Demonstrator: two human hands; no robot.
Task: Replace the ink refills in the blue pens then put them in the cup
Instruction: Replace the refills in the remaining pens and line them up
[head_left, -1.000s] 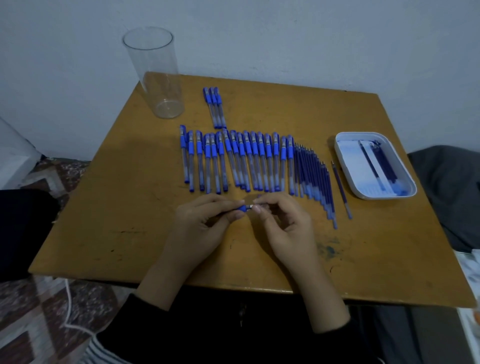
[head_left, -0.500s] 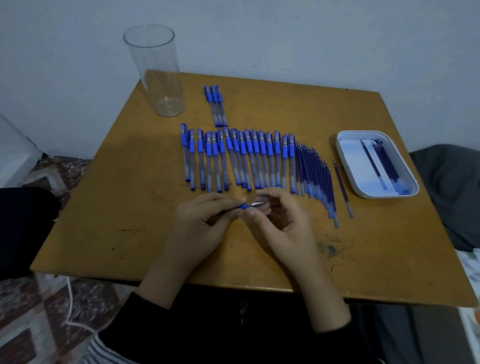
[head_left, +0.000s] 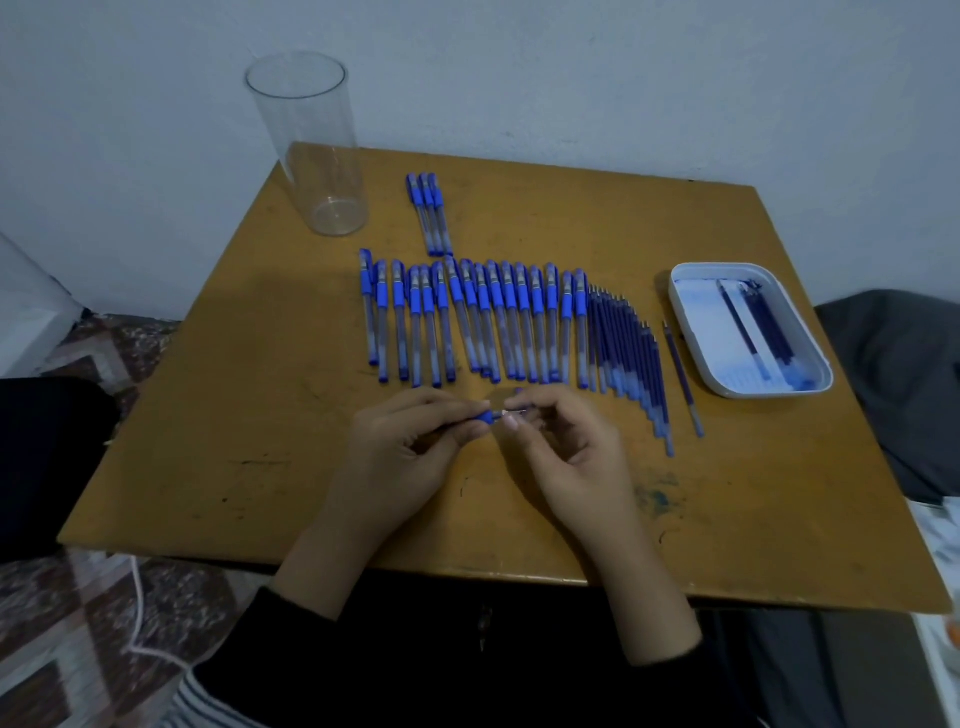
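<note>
Just in front of the long row of pens, both hands meet low over the worn brown wooden surface (head_left: 249, 415), working on one blue pen with a rubber sleeve (head_left: 485, 417). The left hand (head_left: 410, 457) has its grip clamped on the pen's barrel, fingers and thumb curled round it so that only the blue sleeve end sticks out toward the right. The right hand (head_left: 566, 457) has its grip pinched together on the small silvery tip piece (head_left: 513, 414) at that end, thumb and forefinger closed on it, the other fingers loosely bent; whether the tip is joined to the barrel or off it I cannot tell. Beyond the hands lies a row of blue-capped pens with clear barrels (head_left: 467, 322), side by side, caps away from the person, and just beside its right end a fanned row of dark blue ink refills (head_left: 623, 353). One single dark blue refill (head_left: 683, 379) lies apart, between that fan and a white rounded rectangular plastic tray (head_left: 693, 353) which holds a few more refills (head_left: 769, 332). Three more blue pens (head_left: 431, 213) lie together farther back, near a tall clear plastic cup (head_left: 317, 156) standing upright at the far left corner.
</note>
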